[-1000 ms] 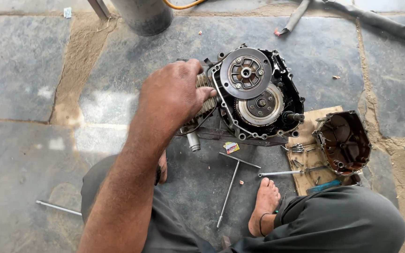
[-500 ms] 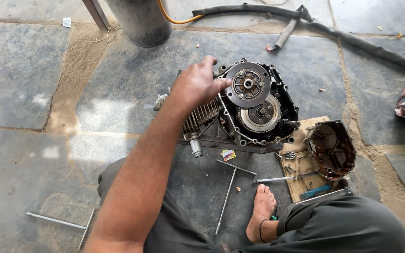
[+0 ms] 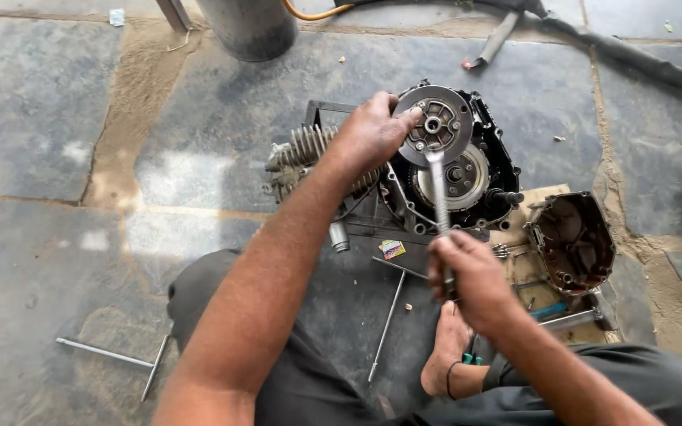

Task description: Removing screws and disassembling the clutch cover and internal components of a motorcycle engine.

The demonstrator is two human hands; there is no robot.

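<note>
My left hand (image 3: 369, 134) clamps the round clutch plate (image 3: 434, 126) atop the engine (image 3: 436, 170), mid stone floor, w/ fingers on its rim so it can't spin. Right hand (image 3: 471, 276) is closed round the wrench (image 3: 438, 193), tip at the plate's centre.

I see a T-handle wrench (image 3: 116, 359) lying near the floor's (image 3: 57, 118) left edge, a removed engine cover (image 3: 571, 241) toward its right, and a grey cylinder (image 3: 248, 28) at its far edge.

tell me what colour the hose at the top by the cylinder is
Yellow-orange hose, seen in the head view.
</note>
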